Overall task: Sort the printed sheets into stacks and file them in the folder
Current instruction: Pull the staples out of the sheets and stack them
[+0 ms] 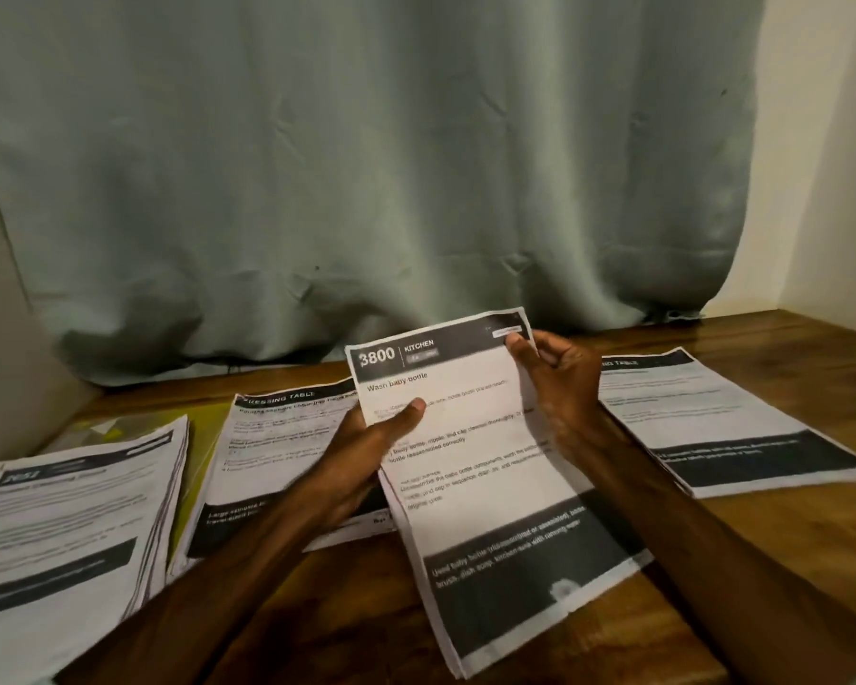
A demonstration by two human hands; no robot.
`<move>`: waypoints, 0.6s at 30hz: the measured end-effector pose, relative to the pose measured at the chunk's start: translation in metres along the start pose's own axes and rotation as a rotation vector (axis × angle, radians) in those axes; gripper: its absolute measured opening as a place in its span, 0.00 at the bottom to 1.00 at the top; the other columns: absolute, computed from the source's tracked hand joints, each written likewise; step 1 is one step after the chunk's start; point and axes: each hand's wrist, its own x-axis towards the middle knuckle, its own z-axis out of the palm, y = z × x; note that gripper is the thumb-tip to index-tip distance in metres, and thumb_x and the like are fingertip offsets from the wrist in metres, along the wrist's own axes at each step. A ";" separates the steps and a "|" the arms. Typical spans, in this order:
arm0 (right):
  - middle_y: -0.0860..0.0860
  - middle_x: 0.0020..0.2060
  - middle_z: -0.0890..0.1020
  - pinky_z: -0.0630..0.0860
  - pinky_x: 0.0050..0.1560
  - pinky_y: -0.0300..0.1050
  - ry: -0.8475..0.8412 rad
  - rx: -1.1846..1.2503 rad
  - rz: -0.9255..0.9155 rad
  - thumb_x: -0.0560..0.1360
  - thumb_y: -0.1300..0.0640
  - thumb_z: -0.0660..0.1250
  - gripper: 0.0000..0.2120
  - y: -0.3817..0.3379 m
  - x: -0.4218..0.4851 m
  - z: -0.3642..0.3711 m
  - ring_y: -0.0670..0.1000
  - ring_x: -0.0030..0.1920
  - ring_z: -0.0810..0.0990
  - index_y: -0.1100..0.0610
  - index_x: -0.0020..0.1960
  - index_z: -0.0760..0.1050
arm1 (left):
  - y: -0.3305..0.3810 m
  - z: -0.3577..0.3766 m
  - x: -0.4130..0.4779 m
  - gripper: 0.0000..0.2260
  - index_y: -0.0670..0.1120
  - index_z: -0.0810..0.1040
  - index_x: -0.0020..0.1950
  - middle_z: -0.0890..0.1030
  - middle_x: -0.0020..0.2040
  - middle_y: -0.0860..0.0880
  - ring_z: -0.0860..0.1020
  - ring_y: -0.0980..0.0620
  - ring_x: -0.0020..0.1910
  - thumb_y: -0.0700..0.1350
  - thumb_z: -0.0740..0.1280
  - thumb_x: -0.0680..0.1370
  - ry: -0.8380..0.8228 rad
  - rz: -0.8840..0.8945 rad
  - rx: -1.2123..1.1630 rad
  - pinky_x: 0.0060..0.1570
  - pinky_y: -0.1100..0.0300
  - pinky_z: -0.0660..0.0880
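I hold a bundle of printed sheets (470, 437) above the wooden table; its top page reads "3800 KITCHEN, Wash baby bottle". My left hand (371, 442) grips the bundle's left edge, thumb on the page. My right hand (559, 383) pinches the upper right corner, thumb on the black header. A thick stack of sheets (75, 511) lies at the left. A "Dressing table" stack (273, 452) lies in the middle, partly under my left arm. Another stack (732, 412) lies at the right. A yellow-green clear folder (203, 427) shows beneath the left and middle stacks.
The wooden table (762, 541) runs to a grey-green curtain (366, 165) at the back. A pale wall (831, 190) closes the right side and a light panel (1, 338) the left. Bare wood shows at the front between my arms.
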 end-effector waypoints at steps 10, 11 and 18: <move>0.58 0.57 0.85 0.80 0.60 0.59 -0.520 0.121 0.452 0.75 0.59 0.75 0.16 -0.028 -0.019 -0.029 0.62 0.56 0.85 0.61 0.62 0.81 | 0.027 -0.007 0.000 0.12 0.45 0.79 0.63 0.87 0.53 0.46 0.86 0.45 0.51 0.46 0.69 0.80 0.205 0.093 0.069 0.53 0.44 0.81; 0.57 0.56 0.86 0.81 0.59 0.59 -0.472 0.105 0.436 0.75 0.60 0.75 0.14 -0.032 -0.022 -0.031 0.60 0.54 0.86 0.61 0.60 0.81 | 0.031 -0.006 -0.003 0.12 0.45 0.80 0.62 0.87 0.53 0.47 0.86 0.46 0.50 0.47 0.69 0.80 0.203 0.114 0.083 0.51 0.46 0.82; 0.52 0.47 0.88 0.84 0.39 0.44 -0.208 0.147 0.246 0.76 0.61 0.73 0.08 -0.092 -0.029 -0.052 0.52 0.45 0.88 0.56 0.54 0.80 | 0.060 0.023 -0.038 0.12 0.44 0.80 0.61 0.87 0.51 0.46 0.86 0.45 0.50 0.48 0.65 0.82 0.107 0.279 0.099 0.43 0.54 0.84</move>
